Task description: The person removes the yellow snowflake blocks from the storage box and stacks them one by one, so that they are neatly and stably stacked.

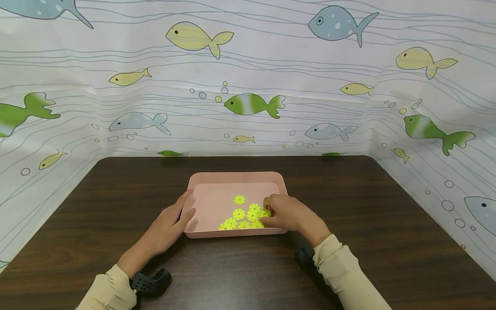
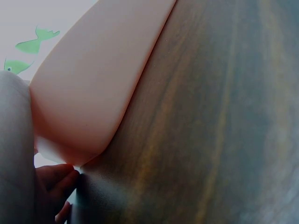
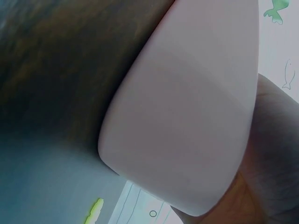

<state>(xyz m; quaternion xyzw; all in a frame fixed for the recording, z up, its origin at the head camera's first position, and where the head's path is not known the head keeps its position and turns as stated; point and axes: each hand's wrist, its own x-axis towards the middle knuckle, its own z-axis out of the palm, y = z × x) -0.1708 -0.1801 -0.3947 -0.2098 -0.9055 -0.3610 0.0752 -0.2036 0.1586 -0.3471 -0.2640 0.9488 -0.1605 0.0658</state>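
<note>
The fingers of the right hand curl round a yellow disc, pinching it at the right end of a loose cluster of discs along the tray's near side. The left hand grips the tray's left wall, thumb over the rim, fingers outside. Pale sleeves cover both forearms. The tray rests on a dark table, with a fish-printed sheet behind

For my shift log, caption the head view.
Left hand grips the side of a pink tray; right hand curls at the yellow discs inside.
</note>
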